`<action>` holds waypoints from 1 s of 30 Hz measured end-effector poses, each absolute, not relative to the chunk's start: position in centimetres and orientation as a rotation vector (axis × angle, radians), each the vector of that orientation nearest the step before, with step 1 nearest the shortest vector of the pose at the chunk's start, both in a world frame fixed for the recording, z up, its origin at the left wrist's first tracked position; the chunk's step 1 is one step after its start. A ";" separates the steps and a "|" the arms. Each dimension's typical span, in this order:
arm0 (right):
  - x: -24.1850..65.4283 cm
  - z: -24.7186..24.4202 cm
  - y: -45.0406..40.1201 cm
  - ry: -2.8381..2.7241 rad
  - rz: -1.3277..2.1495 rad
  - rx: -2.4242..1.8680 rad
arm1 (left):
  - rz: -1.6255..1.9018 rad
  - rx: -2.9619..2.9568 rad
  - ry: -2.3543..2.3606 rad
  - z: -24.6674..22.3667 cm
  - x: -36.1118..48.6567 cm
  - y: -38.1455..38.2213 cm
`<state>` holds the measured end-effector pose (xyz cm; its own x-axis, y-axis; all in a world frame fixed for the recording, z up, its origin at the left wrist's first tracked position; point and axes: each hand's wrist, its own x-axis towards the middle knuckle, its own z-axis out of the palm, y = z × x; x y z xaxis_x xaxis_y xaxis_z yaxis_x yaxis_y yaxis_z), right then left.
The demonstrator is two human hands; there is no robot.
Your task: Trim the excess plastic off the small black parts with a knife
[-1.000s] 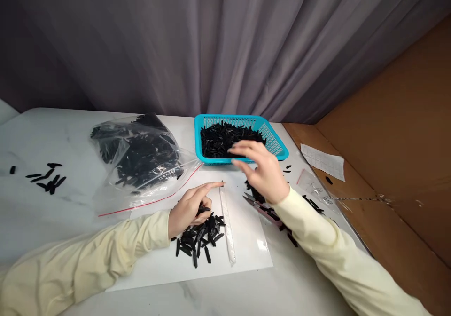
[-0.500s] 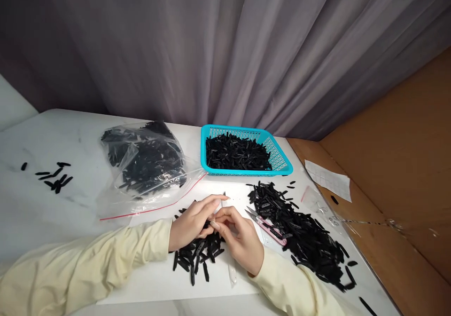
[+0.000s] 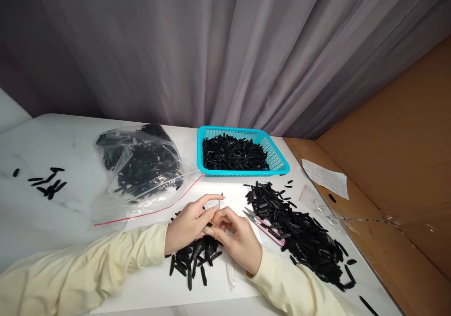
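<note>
Hands meet over a small pile of black strips point(image 3: 195, 259) near the counter's point(image 3: 52, 212) front: left hand point(image 3: 188, 222) and right hand point(image 3: 237, 240) pinch fingertips together; what they grip cannot be told.

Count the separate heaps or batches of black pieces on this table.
5: bagged batch, basket batch, big heap right, small pile under hands, scattered few far left. Strays excluded.

Left hand point(image 3: 188, 224) and right hand point(image 3: 237, 238) meeting fingertip to fingertip, fingers curling inward, left index extending forward; both forearms in cream sleeves angling in.
</note>
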<state>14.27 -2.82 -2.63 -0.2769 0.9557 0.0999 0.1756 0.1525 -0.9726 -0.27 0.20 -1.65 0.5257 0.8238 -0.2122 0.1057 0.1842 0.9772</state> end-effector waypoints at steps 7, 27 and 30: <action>14.3 -2.4 -3.1 -1.781 1.070 -1.157 | 0.627 1.315 0.894 -1.8 -0.2 0.2; 14.8 -2.3 -2.9 -1.990 0.555 -1.017 | 0.694 1.195 0.754 -0.9 -0.8 -0.2; 14.8 -2.2 -2.9 -1.987 0.544 -0.987 | 0.675 1.142 0.716 -0.7 -0.9 -0.1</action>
